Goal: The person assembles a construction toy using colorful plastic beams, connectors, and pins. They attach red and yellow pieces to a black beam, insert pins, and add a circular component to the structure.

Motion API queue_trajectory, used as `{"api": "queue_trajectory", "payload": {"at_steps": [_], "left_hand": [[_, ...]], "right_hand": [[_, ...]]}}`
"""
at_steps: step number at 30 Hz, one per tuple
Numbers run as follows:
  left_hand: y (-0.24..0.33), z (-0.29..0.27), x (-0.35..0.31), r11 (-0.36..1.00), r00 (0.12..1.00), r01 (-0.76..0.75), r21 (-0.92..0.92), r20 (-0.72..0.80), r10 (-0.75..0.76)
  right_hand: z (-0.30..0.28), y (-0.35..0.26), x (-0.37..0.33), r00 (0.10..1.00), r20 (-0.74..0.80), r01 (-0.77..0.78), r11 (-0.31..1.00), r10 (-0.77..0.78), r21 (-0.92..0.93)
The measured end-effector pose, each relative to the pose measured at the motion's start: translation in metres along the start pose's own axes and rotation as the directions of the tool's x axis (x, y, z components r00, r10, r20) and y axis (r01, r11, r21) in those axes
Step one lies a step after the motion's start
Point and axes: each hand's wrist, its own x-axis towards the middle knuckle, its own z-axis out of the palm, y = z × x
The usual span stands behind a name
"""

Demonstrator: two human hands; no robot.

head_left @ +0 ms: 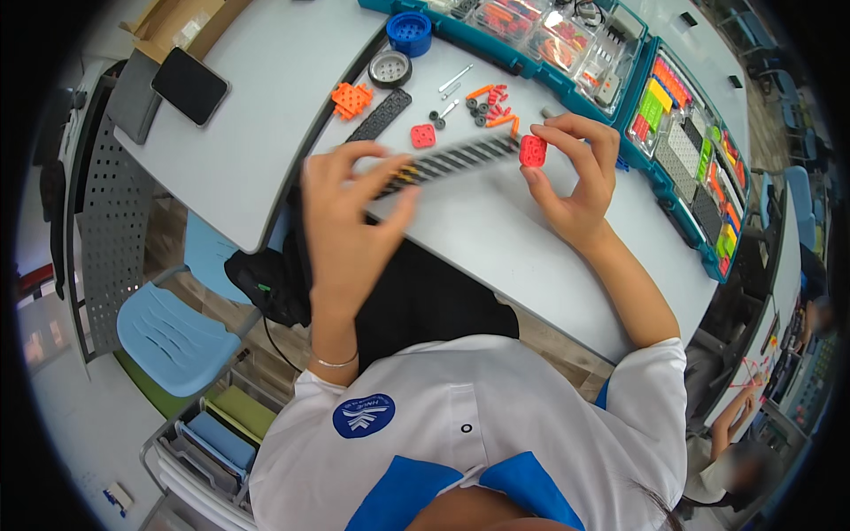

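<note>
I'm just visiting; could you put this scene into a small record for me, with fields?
Left hand: holds a black perforated beam, blurred
Right hand: pinches a red square plate between thumb and fingers
Gap between held parts: very near; touching or apart, cannot tell
Loose on table: second red square plate, grey perforated strip, orange pieces, blue wheel
Parts case: teal, open, filled with colourful parts
Left-hand table: dark-screened phone

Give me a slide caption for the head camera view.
Left hand holds a dark, blurred beam; right hand pinches a square red piece.
</note>
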Motion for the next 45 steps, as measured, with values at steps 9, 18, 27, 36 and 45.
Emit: {"api": "queue_trajectory", "payload": {"at_steps": [9, 18, 27, 36, 45], "left_hand": [[0.015, 0.043, -0.017, 0.988, 0.983, -0.152, -0.013, 0.098, 0.153], [0.002, 0.032, -0.029, 0.993, 0.991, -0.103, 0.061, 0.092, 0.097], [-0.003, 0.036, -0.03, 0.992, 0.989, -0.119, 0.033, 0.088, 0.115], [0.0, 0.037, -0.03, 0.995, 0.992, -0.103, 0.014, 0.08, 0.101], [-0.001, 0.044, -0.029, 0.994, 0.993, -0.106, 0.006, 0.049, 0.106]], "right_hand": [[0.0, -0.036, -0.014, 0.98, 0.198, 0.032, 0.999, -0.031, -0.004], [0.011, -0.031, -0.013, 0.921, 0.391, 0.009, 1.0, -0.006, -0.006], [0.012, -0.03, -0.012, 0.899, 0.438, -0.029, 0.999, 0.017, 0.021], [0.013, -0.029, -0.013, 0.889, 0.456, -0.048, 0.999, 0.031, 0.025], [0.015, -0.028, -0.014, 0.89, 0.455, -0.051, 0.998, 0.033, 0.028]]}}
